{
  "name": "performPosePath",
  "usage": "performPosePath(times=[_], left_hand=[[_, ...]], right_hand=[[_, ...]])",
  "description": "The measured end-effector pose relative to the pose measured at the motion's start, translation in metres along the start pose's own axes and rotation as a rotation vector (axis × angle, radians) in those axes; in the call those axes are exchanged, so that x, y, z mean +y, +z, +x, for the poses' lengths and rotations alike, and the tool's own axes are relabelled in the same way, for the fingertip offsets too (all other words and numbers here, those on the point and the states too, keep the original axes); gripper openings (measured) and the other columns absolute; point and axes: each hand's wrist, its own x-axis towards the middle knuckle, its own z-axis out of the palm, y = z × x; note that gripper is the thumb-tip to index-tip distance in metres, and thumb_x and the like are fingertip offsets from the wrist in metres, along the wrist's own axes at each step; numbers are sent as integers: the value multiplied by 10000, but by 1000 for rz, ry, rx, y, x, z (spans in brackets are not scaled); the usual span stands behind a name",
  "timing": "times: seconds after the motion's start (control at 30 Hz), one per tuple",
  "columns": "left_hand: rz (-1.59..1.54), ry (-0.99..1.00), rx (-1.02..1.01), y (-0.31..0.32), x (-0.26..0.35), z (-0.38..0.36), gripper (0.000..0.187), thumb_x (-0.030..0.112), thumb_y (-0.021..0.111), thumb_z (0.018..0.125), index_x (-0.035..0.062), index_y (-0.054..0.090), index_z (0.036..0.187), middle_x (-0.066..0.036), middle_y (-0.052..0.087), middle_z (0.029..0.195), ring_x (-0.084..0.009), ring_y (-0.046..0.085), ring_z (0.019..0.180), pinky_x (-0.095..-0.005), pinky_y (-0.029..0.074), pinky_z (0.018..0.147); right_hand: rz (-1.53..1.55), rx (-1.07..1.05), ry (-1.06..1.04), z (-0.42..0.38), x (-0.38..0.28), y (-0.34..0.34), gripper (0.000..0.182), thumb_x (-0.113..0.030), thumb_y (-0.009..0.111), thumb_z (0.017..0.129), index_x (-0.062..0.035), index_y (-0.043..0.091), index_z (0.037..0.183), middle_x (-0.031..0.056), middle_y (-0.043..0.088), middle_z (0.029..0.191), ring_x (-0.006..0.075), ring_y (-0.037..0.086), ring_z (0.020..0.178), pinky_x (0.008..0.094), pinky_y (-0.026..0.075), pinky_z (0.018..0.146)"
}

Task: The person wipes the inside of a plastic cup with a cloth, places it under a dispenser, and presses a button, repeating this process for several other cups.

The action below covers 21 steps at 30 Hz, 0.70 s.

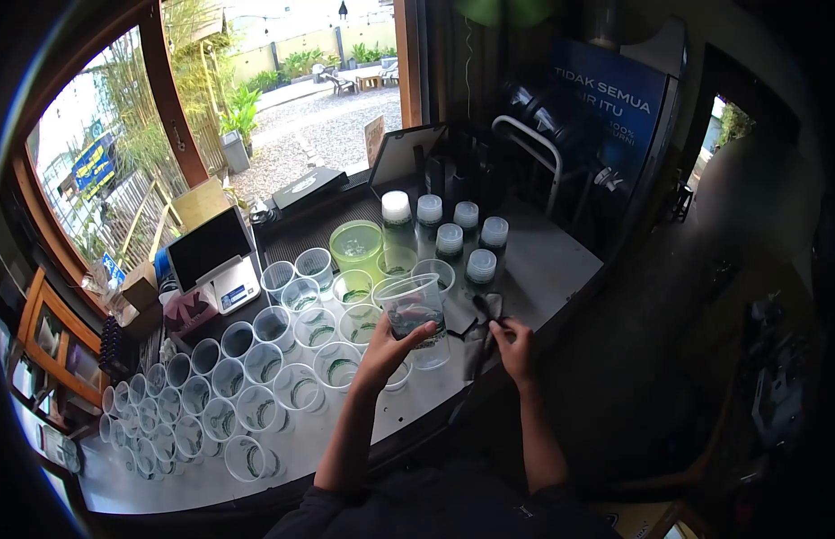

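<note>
A clear plastic cup point(419, 314) is in my left hand point(395, 349), its fingers wrapped round the side and its open rim tilted up. My right hand point(514, 346) pinches the edge of a dark cloth point(477, 349) lying on the counter, just right of the held cup. Many open clear cups with green print, such as one near the front edge point(245, 458), stand in rows to the left. Behind the held cup is a green-tinted tub point(355, 244).
Stacks of cups point(449, 239) stand at the back right of the metal counter point(547, 260). A tablet on a stand point(211, 251) is at the left, by the window. A blurred person point(705, 296) is at the right, and a blue sign point(606, 108) stands behind.
</note>
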Motion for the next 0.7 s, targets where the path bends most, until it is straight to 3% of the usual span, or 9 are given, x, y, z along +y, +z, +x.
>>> performPosePath(times=[0.17, 0.23, 0.33, 0.37, 0.4, 0.43, 0.5, 0.57, 0.7], left_hand=[[-103, -10, -41, 10, -2, -7, 614, 342, 742, 825, 16, 476, 1272, -109, 610, 1094, -192, 584, 1035, -330, 458, 917], [-110, 23, -47, 19, -5, -12, 582, 357, 698, 856, 15, 476, 1271, -102, 607, 1082, -186, 582, 1011, -325, 457, 908], [-197, 37, -53, 36, -8, -17, 554, 424, 577, 908, 14, 480, 1269, -99, 600, 1078, -179, 573, 1000, -321, 448, 900], [-238, 37, -58, 42, -9, -18, 559, 453, 527, 927, 13, 482, 1268, -100, 597, 1079, -177, 570, 1001, -320, 444, 898], [-279, 36, -65, 47, -10, -19, 570, 483, 478, 945, 12, 483, 1267, -100, 594, 1080, -175, 566, 1001, -320, 440, 897], [-435, -116, -85, 46, -36, -14, 563, 498, 428, 954, 20, 512, 1241, -104, 601, 1069, -181, 568, 1001, -307, 437, 895], [-180, 125, 8, 67, 0, -35, 503, 427, 493, 946, 13, 531, 1230, -106, 614, 1073, -176, 580, 995, -289, 450, 871], [1, 196, 29, 65, -17, -30, 488, 385, 535, 937, 5, 522, 1242, -109, 635, 1035, -170, 597, 948, -295, 466, 842], [111, 229, 84, 90, 10, -59, 447, 335, 580, 920, 8, 517, 1218, -110, 660, 965, -131, 595, 895, -303, 480, 805]], right_hand=[[539, 389, 103, -10, 0, -25, 347, -230, 588, 923, -26, 572, 1203, 116, 619, 1089, 226, 583, 1075, 334, 424, 955], [1103, 471, 282, -16, -42, -38, 431, -237, 545, 944, -87, 466, 1340, 154, 476, 1325, 248, 446, 1264, 368, 361, 1047], [1090, 233, 8, -49, -72, -33, 415, -244, 540, 943, -82, 485, 1322, 182, 454, 1343, 324, 418, 1288, 415, 350, 1061], [799, 105, -339, -47, -93, -34, 418, -239, 545, 938, -77, 487, 1320, 194, 435, 1372, 370, 394, 1302, 449, 333, 1069], [495, 6, -514, -51, -115, -31, 430, -229, 554, 932, -76, 479, 1327, 203, 406, 1404, 407, 360, 1320, 483, 314, 1075], [222, -51, -714, -56, -137, -28, 443, -219, 563, 926, -74, 470, 1335, 213, 377, 1437, 445, 327, 1338, 516, 295, 1081], [-49, -68, -687, -74, -141, -26, 476, -181, 572, 921, -64, 440, 1363, 225, 315, 1485, 462, 269, 1373, 534, 272, 1090], [-58, -50, -557, -81, -138, -27, 493, -132, 564, 923, -43, 413, 1384, 234, 273, 1509, 438, 237, 1398, 505, 267, 1102], [443, -8, -264, -81, -152, -41, 484, -72, 519, 939, 9, 383, 1396, 249, 277, 1499, 384, 275, 1394, 421, 287, 1100]])
